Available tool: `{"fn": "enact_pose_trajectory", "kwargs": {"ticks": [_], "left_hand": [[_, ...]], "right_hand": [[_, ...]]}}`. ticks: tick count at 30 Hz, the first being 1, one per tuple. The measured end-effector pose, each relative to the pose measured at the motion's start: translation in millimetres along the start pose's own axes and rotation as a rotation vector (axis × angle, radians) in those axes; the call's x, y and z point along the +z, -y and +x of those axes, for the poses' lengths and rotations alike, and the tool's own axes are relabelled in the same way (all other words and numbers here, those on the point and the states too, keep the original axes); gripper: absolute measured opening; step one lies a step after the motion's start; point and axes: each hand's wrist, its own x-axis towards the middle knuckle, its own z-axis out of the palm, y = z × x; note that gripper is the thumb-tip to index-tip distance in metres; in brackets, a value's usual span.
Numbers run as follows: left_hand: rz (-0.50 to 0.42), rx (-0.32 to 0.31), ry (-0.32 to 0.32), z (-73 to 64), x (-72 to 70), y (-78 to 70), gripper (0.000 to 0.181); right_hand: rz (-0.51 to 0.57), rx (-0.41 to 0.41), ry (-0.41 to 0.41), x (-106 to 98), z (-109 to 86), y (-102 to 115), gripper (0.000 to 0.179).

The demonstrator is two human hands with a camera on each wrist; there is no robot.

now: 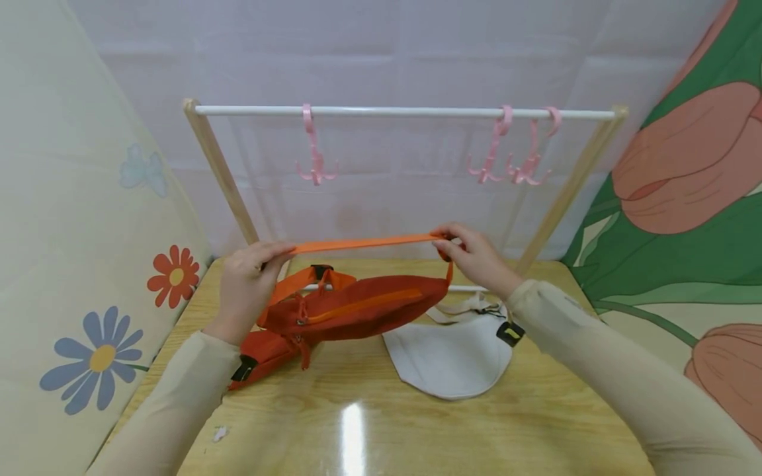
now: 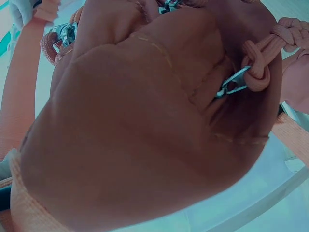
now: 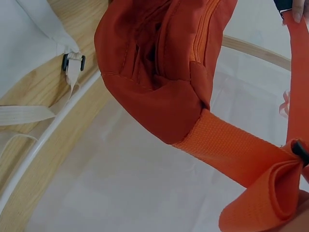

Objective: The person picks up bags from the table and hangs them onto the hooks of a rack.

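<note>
No text, label, brand, number or sign is legible in the head view, left wrist view or right wrist view.

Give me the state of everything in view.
Left hand: holding the orange webbing strap
Right hand: holding the same strap
Strap: pulled straight between the hands
Red fabric waist bag: held up by the strap
Red fabric piece below it: partly hidden
White fabric bag: lying on the wooden table
Three pink plastic hooks: hanging from the long white bar, bare

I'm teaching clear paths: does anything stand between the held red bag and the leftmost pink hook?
Nothing visible except the orange strap of the red bag, stretched between left hand and right hand below the pink hook.
</note>
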Motion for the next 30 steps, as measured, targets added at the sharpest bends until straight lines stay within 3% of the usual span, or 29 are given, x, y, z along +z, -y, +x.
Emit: {"fn": "enact_pose_trajectory", "kwargs": {"ticks": [15,30], "left_hand": [[-0.007,-0.015,-0.026,6.8,-2.3,-0.3,0.013],[-0.064,0.032,-0.017,16.6,-4.7,1.3,0.016]], "right_hand": [[-0.044,-0.037,-0.042,-3,10.6,8,0.022],[-0.108,-0.109,-0.094,-10,19.2,14,0.029]]}}
